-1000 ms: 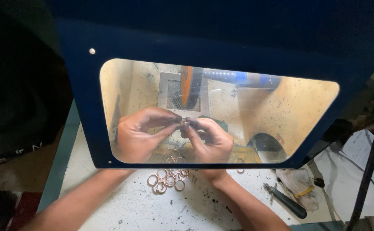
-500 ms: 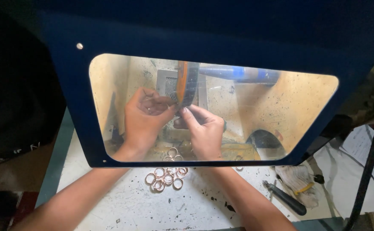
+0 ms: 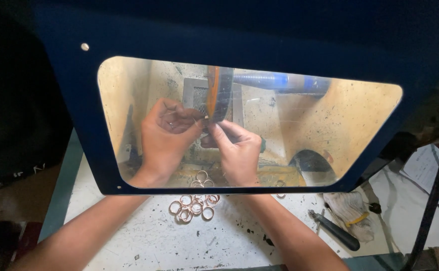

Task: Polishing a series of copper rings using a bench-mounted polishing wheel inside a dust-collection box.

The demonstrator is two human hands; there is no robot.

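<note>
Holding a small piece against the orange-rimmed wheel (image 3: pixel 218 93) — that is what the head view shows, the only view here. Both hands sit behind the tinted window of the dark blue guard (image 3: pixel 69 100). The left hand (image 3: pixel 165 138) is pinched shut on a small metal ring (image 3: pixel 205 118), too small to make out fully, its fingertips right at the wheel's lower edge. The right hand (image 3: pixel 238 150) is closed too, fingers meeting the left hand's at the same spot; whether it grips the ring itself or only steadies it, cannot tell.

Progress, as a judgement: one ring is at the wheel, being worked. A heap of copper-coloured rings (image 3: pixel 194 205) lies on the speckled white bench (image 3: pixel 144 236) just below the window, between the two forearms, near the wrists but untouched — worked or unworked, cannot tell.

Off to the right on the bench, well apart from the hands: a dark-handled tool (image 3: pixel 336 232) and a crumpled work glove (image 3: pixel 351 213). A blue ribbed hose (image 3: pixel 274 81) runs behind the wheel.
</note>
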